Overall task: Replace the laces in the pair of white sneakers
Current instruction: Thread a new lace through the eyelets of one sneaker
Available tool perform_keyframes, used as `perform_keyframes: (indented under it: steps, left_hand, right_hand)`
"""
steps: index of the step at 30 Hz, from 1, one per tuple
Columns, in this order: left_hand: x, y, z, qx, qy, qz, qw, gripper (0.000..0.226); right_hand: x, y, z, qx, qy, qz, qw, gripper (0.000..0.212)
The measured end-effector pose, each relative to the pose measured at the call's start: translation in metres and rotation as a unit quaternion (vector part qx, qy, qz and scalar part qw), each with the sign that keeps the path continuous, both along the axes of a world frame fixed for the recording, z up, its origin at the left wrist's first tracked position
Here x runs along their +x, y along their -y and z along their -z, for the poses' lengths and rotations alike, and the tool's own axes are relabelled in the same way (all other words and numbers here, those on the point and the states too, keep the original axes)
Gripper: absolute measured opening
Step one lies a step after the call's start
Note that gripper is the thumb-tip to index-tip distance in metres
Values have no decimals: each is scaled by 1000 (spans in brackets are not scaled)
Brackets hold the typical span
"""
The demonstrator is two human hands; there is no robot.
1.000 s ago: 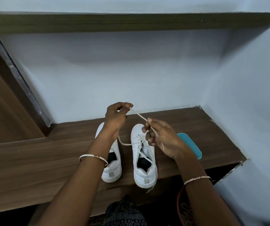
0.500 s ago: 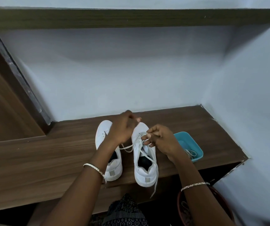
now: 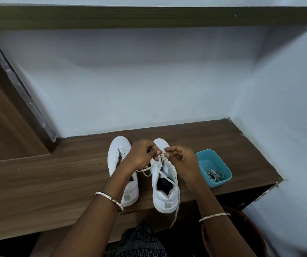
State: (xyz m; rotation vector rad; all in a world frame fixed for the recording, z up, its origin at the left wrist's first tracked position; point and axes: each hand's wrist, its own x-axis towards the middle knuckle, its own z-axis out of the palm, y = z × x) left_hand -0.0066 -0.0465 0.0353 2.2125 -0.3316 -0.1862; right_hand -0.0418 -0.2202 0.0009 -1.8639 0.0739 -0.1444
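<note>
Laced sneaker (image 3: pixel 165 193): white, the right one of the pair. It stands on the wooden surface (image 3: pixel 56 182) near the front edge, toe to the wall, heel to the person.
Lace (image 3: pixel 176 213): white and flat, it crosses the eyelets near the toe. One end makes a loose loop between the two shoes. The other runs over the opening and hangs down past the heel, below the edge.
Left hand (image 3: pixel 141 154): fingers curled, it pinches the lace just over the front eyelets.
Right hand (image 3: pixel 181 160): fingers curled too, thumb and forefinger pinch the lace. The fingertips of both hands almost meet.
Change: one second ago the left hand was lifted and held the lace stretched upward. Now both hands are low on the shoe and the loop lies slack.
Other sneaker (image 3: pixel 118 156): just beside on the left, parallel, partly under the left wrist.
Blue box (image 3: pixel 221 181): to the right of the shoes, with more white laces (image 3: pixel 214 176) inside. Earlier the right hand covered most of it.
Bangle (image 3: pixel 110 200): a thin one on each wrist.
</note>
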Motion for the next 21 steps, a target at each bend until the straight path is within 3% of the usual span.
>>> perform_keyframes:
  steps: [3, 7, 12, 15, 21]
  left_hand:
    - [1, 3, 9, -13, 20, -55, 998, 11]
    - [0, 11, 24, -44, 20, -92, 995, 6]
    - [-5, 24, 40, -9, 65, -113, 991, 6]
    - [-7, 26, 50, 1, 78, -108, 991, 7]
    - [-9, 31, 64, -6, 89, -123, 988, 9]
  right_hand:
    - [-9, 0, 12, -66, -10, 74, 995, 19]
    - [-17, -8, 24, -179, -36, 51, 982, 40]
    - [-14, -16, 30, -235, -33, 87, 968, 20]
    - [-14, -18, 37, -209, -25, 127, 969, 15]
    - [-8, -10, 46, -67, -66, 149, 984, 15]
